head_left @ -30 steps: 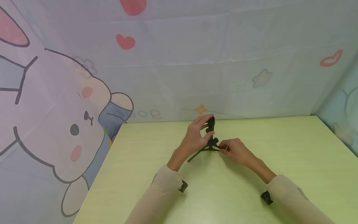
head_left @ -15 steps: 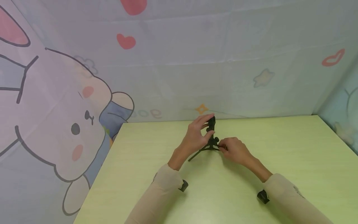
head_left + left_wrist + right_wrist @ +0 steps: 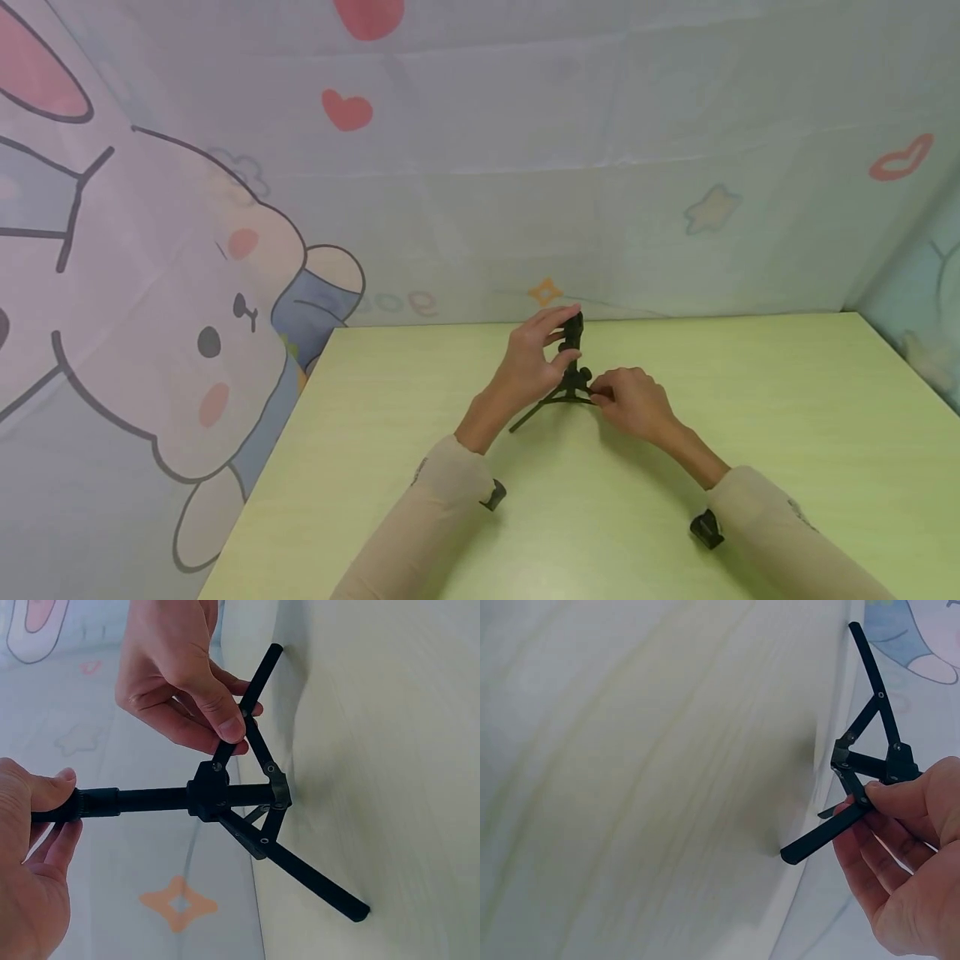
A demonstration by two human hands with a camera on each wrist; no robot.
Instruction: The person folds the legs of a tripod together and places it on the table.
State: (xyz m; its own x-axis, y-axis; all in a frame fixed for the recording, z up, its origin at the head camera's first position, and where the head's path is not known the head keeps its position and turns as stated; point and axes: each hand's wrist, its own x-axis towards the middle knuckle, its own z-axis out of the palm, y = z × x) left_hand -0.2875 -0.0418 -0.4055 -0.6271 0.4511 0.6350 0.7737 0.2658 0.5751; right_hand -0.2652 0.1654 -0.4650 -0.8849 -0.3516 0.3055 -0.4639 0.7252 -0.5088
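A small black tripod [image 3: 572, 383] stands near the back of the table, its legs spread. My left hand [image 3: 522, 367] holds its upper column between thumb and fingers; the left wrist view shows the column [image 3: 154, 801] running from that grip to the leg hub [image 3: 208, 791]. My right hand [image 3: 633, 404] pinches one leg at its hinge, thumb on one side and fingers on the other. In the right wrist view the end of that leg [image 3: 821, 836] sticks out past the fingertips, and another leg [image 3: 866, 656] is free. My left hand covers part of the tripod's top.
The pale yellow-green table [image 3: 622, 525] reaches to a cloth backdrop [image 3: 480, 208] printed with a rabbit, hearts and stars. Black pieces show at the left cuff [image 3: 453, 471] and the right cuff [image 3: 738, 492].
My right wrist has moved slightly left toward the tripod, still pinching the leg. My left hand keeps its hold on the column. The head view has shifted a little.
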